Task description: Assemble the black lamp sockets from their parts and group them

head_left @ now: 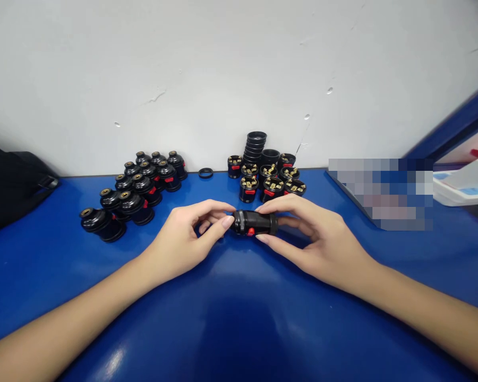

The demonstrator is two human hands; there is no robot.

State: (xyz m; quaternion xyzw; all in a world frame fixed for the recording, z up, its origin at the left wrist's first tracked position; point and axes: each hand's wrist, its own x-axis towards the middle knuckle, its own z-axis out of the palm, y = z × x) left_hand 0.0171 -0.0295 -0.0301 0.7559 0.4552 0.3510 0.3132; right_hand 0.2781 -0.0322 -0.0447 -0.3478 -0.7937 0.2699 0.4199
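Between my two hands lies a black lamp socket (258,223) on its side, with a red switch facing me and a ribbed collar to the left. My left hand (197,228) pinches its left end between thumb and fingers. My right hand (306,233) grips the body and right end, thumb below and fingers over the top. Behind my left hand stand several capped black lamp sockets (137,207) in rows, with brass holes on top. Beyond the held socket are several open socket bodies (248,190) showing brass contacts.
A stack of black threaded rings (255,147) stands near the wall, and one loose black ring (205,173) lies to its left. On the far left is a black bag (11,185). At right are a blurred-out flat object (386,196) and a white tray (446,196).
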